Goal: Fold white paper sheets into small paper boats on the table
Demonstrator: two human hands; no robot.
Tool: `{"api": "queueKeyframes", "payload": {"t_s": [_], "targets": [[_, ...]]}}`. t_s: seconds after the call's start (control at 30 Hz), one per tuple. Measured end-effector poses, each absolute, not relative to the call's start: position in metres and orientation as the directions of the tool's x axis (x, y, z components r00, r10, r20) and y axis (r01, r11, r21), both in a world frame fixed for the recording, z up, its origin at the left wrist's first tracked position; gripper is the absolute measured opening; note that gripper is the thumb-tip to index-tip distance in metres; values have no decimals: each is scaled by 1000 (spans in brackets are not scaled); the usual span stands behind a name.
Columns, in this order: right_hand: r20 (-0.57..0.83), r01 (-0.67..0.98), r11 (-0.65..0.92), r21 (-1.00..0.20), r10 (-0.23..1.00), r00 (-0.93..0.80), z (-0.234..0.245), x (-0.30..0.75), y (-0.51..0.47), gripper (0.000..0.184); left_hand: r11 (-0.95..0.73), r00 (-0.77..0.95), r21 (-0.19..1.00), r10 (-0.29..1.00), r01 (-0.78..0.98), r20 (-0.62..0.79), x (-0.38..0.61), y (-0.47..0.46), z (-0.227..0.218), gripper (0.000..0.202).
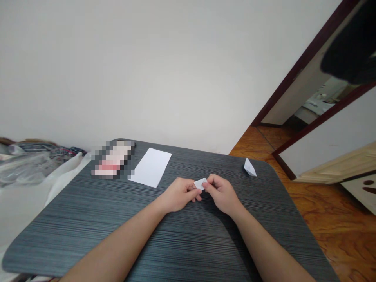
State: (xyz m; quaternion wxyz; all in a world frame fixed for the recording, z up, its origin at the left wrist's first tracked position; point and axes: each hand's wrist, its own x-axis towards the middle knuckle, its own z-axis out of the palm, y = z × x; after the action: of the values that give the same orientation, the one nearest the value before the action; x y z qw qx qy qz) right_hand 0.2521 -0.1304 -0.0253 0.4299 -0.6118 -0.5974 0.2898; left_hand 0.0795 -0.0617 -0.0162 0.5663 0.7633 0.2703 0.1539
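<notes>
Between the left hand point(177, 196) and the right hand point(222, 194), one small folded white paper point(199, 183) is held over the worktop point(88, 223). The fingers point(194, 193) of the left hand are closed on its left end, thumb on the near side, with other fingertips showing beneath. The right hand's fingers are pinched together on its right end, the thumb lying across the face and the forefinger bent behind; no gap shows between thumb and paper on either side. How the paper is folded underneath cannot be told, since the fingers cover part of it.

Beyond the left hand's fingers and to their left, near them, lies one flat white paper pile point(152, 166); its sheets cannot be counted. Farther left of the fingers, past that pile, is one pixelated item point(114, 158) with pale, red and black patches, too blurred to name. To the right of the right hand's fingers and a little beyond them, well apart, stands one folded white paper shape point(249, 168) with a pointed top, near the far right corner of the worktop.

Straight ahead of the fingers rises a pale wall point(176, 78). Far to their left is clear plastic wrapping point(44, 162); far to their right, a wooden floor point(317, 211).
</notes>
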Motion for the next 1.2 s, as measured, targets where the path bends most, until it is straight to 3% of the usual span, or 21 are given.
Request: {"api": "queueKeyframes", "payload": {"t_s": [0.2,0.57,0.8,1.2], "targets": [[167,448,122,-886,984,61,-25,251,-130,18,-155,792,960,603,234,-96,78,-61,-12,28],[158,573,108,-813,987,38,-22,256,-131,25,-61,766,987,639,146,-74,82,-58,-18,27],[122,602,97,-793,992,1,-23,254,-132,25,-143,723,975,691,169,-24,80,-59,-22,28],[134,607,134,-784,990,-45,-23,254,-132,25,-121,734,979,677,165,-40,82,-59,-23,27]]}}
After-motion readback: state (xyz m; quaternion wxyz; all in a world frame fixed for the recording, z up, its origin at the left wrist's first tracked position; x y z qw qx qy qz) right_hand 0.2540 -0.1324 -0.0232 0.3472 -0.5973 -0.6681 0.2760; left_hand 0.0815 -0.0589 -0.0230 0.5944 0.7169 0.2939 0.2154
